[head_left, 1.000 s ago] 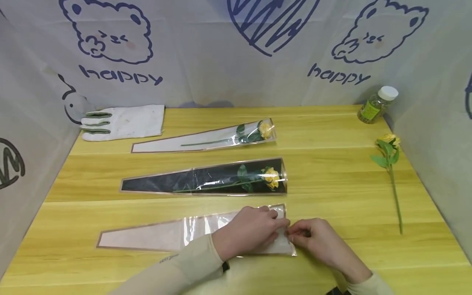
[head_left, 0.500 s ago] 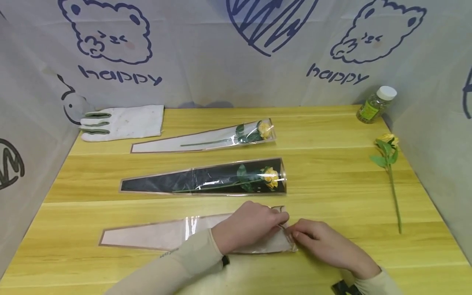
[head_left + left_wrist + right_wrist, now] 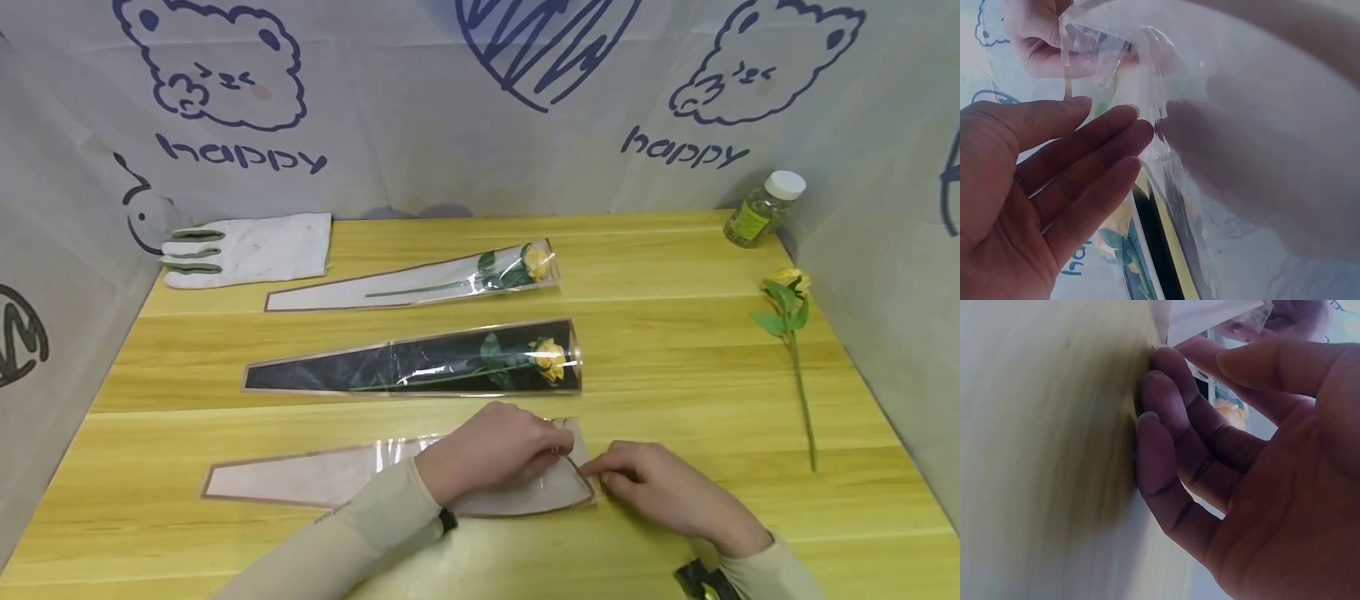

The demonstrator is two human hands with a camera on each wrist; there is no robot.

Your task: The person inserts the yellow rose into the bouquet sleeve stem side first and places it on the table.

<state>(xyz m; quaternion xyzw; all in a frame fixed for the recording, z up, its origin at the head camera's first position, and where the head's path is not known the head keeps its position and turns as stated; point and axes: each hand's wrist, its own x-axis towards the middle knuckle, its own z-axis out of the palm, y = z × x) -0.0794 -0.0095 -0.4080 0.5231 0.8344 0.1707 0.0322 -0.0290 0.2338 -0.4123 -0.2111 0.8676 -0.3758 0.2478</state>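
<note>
- Head view: on the white wall (image 3: 390,167) we are reading "happy" (image 3: 242,157) twice.
- The bottle (image 3: 761,212) is showing a yellow-green label (image 3: 750,223); we are finding its print too small to read. Tiny lettering on the left beige cuff (image 3: 375,533) is also escaping us.
- The white wrapper (image 3: 300,481) is lying on the wooden table (image 3: 675,333), on the near side of the dark wrapper (image 3: 318,372).
- The left hand (image 3: 491,450) is lying over the white wrapper's wide end, thumb and fingers pinching its raised clear film.
- The right hand (image 3: 660,492) is pointing leftward, index finger touching the film's edge, thumb just below.
- Left wrist view: we are seeing the left palm, fingers gently bending, tips meeting the film. Part of a blue word is showing; we are not making it out whole.
- Right wrist view: the thumb is overlapping the index finger; the other three are bending loosely, tips resting at the table. We are judging this hand relaxed, touching rather than gripping.
</note>
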